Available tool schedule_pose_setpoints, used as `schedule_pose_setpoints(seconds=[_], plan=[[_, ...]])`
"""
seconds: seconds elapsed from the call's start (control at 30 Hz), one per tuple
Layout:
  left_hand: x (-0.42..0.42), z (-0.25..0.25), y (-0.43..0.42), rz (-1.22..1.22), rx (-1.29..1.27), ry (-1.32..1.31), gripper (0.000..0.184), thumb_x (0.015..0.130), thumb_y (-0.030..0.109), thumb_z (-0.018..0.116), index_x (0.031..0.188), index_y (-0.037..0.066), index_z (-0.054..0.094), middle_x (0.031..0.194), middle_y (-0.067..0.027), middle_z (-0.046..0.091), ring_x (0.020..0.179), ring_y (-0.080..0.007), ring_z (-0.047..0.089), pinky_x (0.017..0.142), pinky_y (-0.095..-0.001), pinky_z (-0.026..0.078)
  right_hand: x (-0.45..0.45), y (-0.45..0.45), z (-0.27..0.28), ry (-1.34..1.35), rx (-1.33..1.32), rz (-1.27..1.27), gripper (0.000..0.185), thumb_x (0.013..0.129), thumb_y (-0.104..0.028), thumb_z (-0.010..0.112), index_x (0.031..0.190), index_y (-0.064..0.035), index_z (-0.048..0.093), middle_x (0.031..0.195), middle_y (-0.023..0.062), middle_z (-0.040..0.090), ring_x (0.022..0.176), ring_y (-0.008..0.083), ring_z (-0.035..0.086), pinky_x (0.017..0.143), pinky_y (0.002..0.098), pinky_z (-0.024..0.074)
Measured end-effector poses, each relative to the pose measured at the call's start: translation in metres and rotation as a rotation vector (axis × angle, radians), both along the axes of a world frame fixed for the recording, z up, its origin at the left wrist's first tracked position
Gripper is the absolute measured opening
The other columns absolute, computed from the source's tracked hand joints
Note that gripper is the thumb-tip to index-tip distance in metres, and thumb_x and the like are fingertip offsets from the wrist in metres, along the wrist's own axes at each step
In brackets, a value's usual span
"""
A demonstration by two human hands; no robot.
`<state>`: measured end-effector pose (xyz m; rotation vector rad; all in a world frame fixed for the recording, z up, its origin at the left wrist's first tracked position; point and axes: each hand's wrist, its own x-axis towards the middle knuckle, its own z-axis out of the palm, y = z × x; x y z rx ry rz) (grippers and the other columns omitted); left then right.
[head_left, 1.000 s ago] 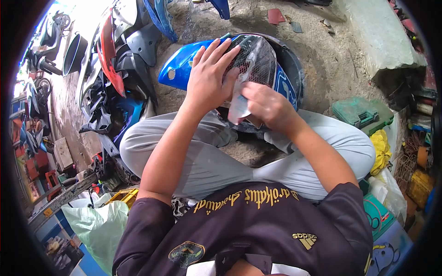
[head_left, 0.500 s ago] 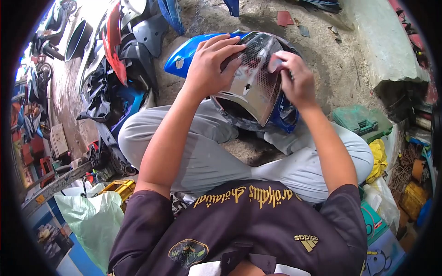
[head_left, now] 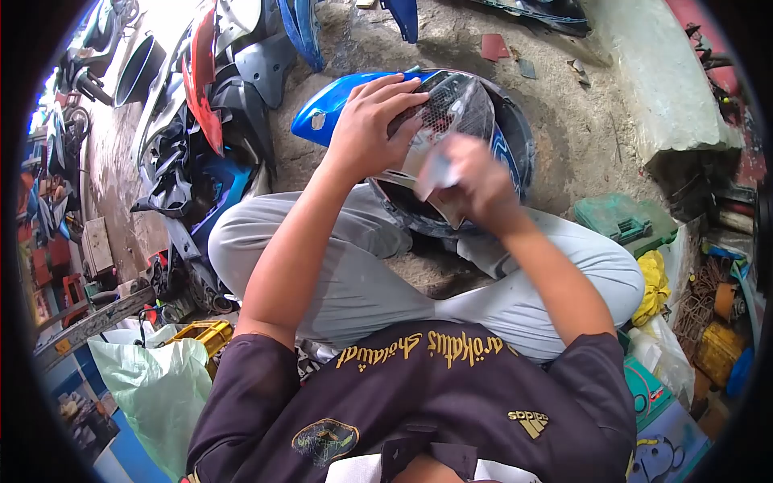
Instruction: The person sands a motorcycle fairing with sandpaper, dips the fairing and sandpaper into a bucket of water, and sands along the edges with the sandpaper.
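Observation:
A motorcycle body panel [head_left: 345, 98], glossy blue at its left end with a dark honeycomb pattern and a grey face, lies tilted over a dark round tub [head_left: 527, 149] between my knees. On the panel's upper left part my left hand [head_left: 372, 129] lies with its fingers stretched out and thumb apart, pressing on the surface. My right hand [head_left: 483, 183], smeared by motion, is closed on a small folded piece of sandpaper [head_left: 436, 175], pale grey and pinkish. The sandpaper is against the lower grey face of the panel; its exact contact is blurred.
Several loose body panels, including a red one [head_left: 201, 88], are piled at the left. Sandpaper scraps [head_left: 494, 47] lie on the concrete floor ahead. A green case [head_left: 616, 217] and yellow cloth [head_left: 654, 283] are by my right knee. A pale plastic bag [head_left: 157, 386] stands at the left.
My right hand has moved with the sandpaper from the panel's right side down and left to its lower face. The panel has shifted slightly; my left hand stays on it.

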<state>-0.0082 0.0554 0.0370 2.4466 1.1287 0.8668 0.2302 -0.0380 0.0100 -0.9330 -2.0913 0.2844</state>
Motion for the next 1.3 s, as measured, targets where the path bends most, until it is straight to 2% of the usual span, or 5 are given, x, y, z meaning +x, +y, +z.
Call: schedule_pose_setpoints(seconds=[0.63, 0.83, 0.97, 1.17, 1.3], plan=[[-0.01, -0.002, 0.004, 0.081, 0.005, -0.027, 0.036, 0.088, 0.026, 0.087, 0.12, 0.009, 0.083, 0.136, -0.0122, 0.078, 0.139, -0.0352, 0.065, 0.121, -0.0498, 0.046, 0.037, 0.051, 0.003, -0.023, -0.093, -0.241, 0.033, 0.092, 0.006, 0.069, 0.124, -0.0003, 0.069, 0.124, 0.0253, 0.072, 0.114, 0.0462, 0.073, 0.099, 0.0497, 0.0617], [-0.011, -0.001, 0.003, 0.078, 0.002, -0.058, 0.034, 0.088, 0.024, 0.086, 0.119, 0.01, 0.084, 0.134, -0.0103, 0.079, 0.139, -0.0344, 0.065, 0.12, -0.05, 0.045, 0.02, 0.02, 0.015, -0.186, 0.031, 0.276, 0.024, 0.09, 0.003, 0.075, 0.114, 0.0006, 0.072, 0.127, 0.0236, 0.076, 0.123, 0.0448, 0.073, 0.107, 0.05, 0.0608], [-0.008, -0.002, 0.004, 0.091, 0.001, -0.074, 0.035, 0.086, 0.024, 0.087, 0.118, 0.011, 0.085, 0.132, -0.0091, 0.08, 0.138, -0.0339, 0.066, 0.12, -0.0497, 0.046, 0.049, 0.066, 0.003, -0.114, -0.054, -0.148, 0.039, 0.089, 0.007, 0.072, 0.127, 0.0013, 0.068, 0.127, 0.0241, 0.074, 0.121, 0.0436, 0.073, 0.108, 0.0509, 0.0611], [-0.008, -0.001, 0.007, 0.104, -0.006, -0.062, 0.035, 0.084, 0.023, 0.087, 0.117, 0.011, 0.085, 0.131, -0.0074, 0.08, 0.138, -0.0322, 0.066, 0.119, -0.0493, 0.046, 0.033, 0.047, 0.019, -0.237, 0.053, 0.27, 0.022, 0.09, 0.005, 0.069, 0.112, 0.0019, 0.071, 0.129, 0.0235, 0.075, 0.129, 0.0408, 0.071, 0.114, 0.0462, 0.0583], [-0.005, -0.001, 0.007, 0.101, -0.006, -0.05, 0.034, 0.083, 0.022, 0.087, 0.116, 0.012, 0.085, 0.132, -0.0068, 0.08, 0.137, -0.0321, 0.066, 0.12, -0.0491, 0.046, 0.051, 0.076, 0.015, -0.176, -0.069, -0.041, 0.023, 0.09, -0.002, 0.073, 0.112, -0.0004, 0.071, 0.124, 0.0224, 0.076, 0.123, 0.0402, 0.074, 0.109, 0.0457, 0.0606]])
